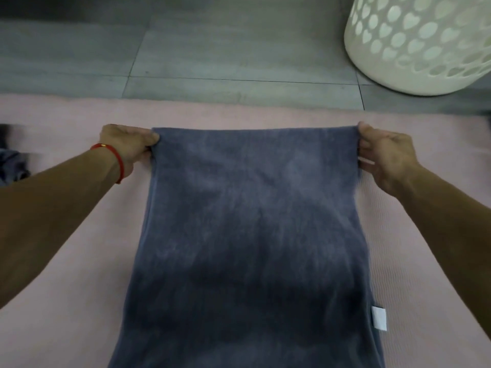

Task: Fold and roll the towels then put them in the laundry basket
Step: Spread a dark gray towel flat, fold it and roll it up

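Towel [249,235] corners are being pinched by both hands: the left hand's fingers [148,140] are curling around the far left corner, and the right hand's fingers [368,150] are clamping the far right corner, thumb on top. Between them the far edge is being pulled taut and level. From that edge the blue-grey towel is running back toward the person, lying over a pink mat [425,261] spread beneath it, with a white label [379,317] showing on its right side. Judging by its drape and pile, it is soft, limp and light, not slippery, so holding at the corners looks right for keeping the edge straight while folding. A red bracelet [117,160] is circling the left wrist. Beyond the towel's far right corner, on the grey tiled floor [212,57], the white laundry basket [414,54] is waiting. Left of the towel, some dark cloth [12,166] is lying, blurred.
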`<state>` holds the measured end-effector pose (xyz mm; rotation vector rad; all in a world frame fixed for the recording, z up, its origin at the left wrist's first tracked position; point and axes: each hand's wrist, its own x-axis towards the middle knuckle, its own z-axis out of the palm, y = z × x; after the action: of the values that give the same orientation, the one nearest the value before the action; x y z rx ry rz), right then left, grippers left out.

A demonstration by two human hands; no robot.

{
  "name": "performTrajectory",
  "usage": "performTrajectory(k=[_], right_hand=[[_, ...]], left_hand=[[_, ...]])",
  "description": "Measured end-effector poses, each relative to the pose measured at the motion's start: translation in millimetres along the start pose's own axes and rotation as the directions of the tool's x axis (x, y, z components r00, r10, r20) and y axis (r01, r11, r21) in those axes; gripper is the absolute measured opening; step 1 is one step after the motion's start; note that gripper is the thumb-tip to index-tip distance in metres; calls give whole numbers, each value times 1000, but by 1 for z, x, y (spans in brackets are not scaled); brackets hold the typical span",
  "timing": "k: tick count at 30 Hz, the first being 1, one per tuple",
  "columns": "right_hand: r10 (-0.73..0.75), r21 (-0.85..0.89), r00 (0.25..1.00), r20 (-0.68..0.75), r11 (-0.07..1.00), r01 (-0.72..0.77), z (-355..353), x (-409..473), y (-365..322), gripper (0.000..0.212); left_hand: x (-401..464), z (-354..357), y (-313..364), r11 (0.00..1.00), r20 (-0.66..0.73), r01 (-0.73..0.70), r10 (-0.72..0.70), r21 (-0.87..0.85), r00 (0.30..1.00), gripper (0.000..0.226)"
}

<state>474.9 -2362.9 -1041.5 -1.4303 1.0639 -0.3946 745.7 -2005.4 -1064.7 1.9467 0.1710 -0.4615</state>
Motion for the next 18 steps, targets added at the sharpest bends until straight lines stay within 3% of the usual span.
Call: performTrajectory(k=[6,14,18], right_hand=[[-113,5,992,-54,994,114,8,17,-17,3],[-91,-270,987,-136,961,52,16,39,4,19],[-186,-328,959,-216,938,108,19,46,9,25]], left_hand=[[23,-2,18,991,38,38,-34,-132,999,13],[33,4,-4,1000,-44,9,-9,-9,999,17],[39,12,-4,999,-74,-49,49,9,996,17]])
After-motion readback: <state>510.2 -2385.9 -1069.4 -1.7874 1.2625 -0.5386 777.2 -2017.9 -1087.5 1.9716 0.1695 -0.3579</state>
